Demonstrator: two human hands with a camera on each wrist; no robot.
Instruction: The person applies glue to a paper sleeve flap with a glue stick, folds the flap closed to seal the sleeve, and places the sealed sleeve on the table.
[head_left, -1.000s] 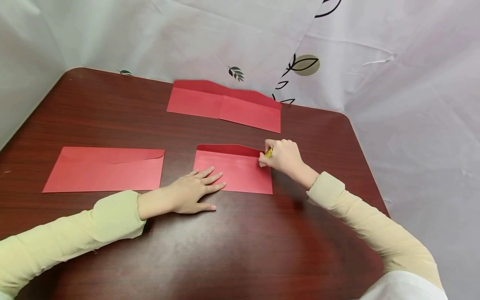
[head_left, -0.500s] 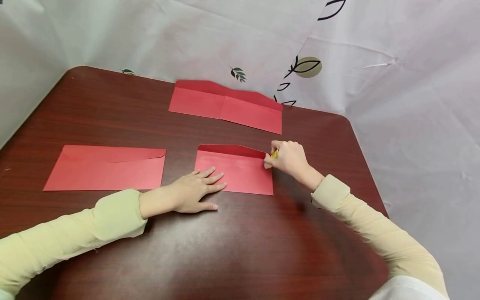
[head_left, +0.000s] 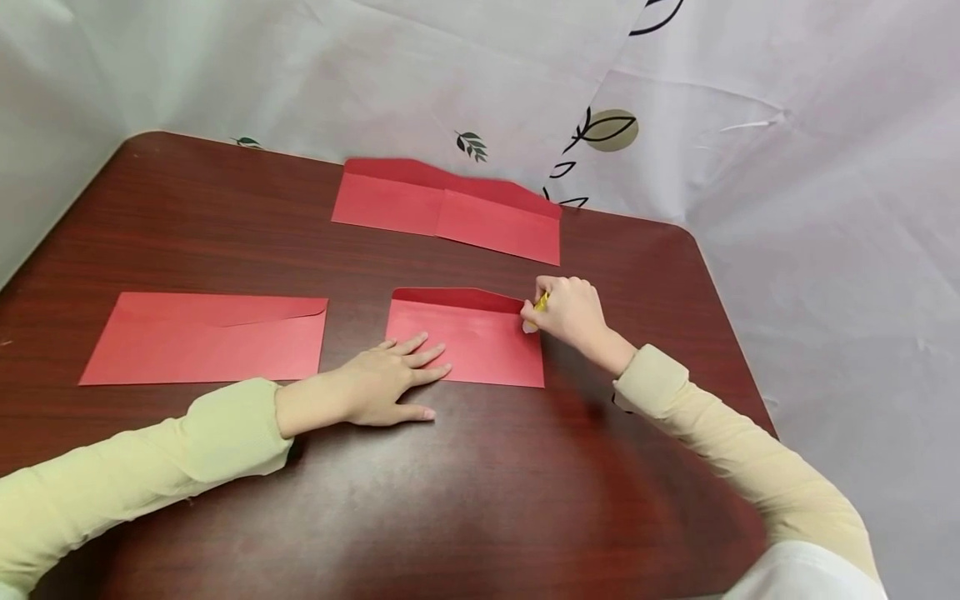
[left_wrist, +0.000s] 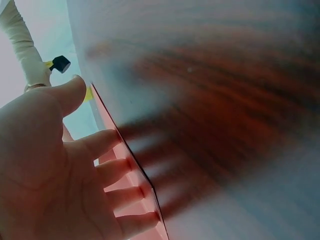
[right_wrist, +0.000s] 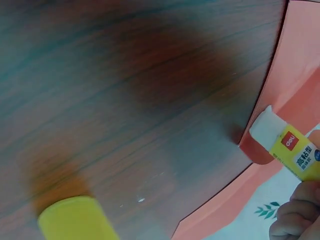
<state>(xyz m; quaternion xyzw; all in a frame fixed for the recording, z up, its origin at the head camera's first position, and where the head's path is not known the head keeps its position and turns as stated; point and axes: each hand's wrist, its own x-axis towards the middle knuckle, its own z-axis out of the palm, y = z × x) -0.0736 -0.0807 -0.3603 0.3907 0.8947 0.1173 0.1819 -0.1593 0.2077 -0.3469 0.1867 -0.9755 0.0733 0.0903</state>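
A red envelope (head_left: pixel 480 346) lies mid-table, its flap (head_left: pixel 465 298) folded open on the far side. My left hand (head_left: pixel 378 383) rests flat with spread fingers over its near left corner; the left wrist view shows the fingertips (left_wrist: pixel 150 217) at its edge. In my right hand (head_left: pixel 573 317) I grip a yellow glue stick (right_wrist: pixel 300 155), its white end (right_wrist: pixel 268 128) down at the envelope's right edge, near the flap fold. The right fingers hide part of the stick in the head view.
To the left lies another red envelope (head_left: pixel 206 337), flap folded down. Along the far table edge, two red envelopes (head_left: pixel 390 204) overlap with flaps open. A patterned white cloth (head_left: pixel 480 75) hangs behind the brown table (head_left: pixel 450 500).
My right hand with the glue stick shifts slightly right along the envelope's edge, then a little back left. The left hand stays in place on the envelope.
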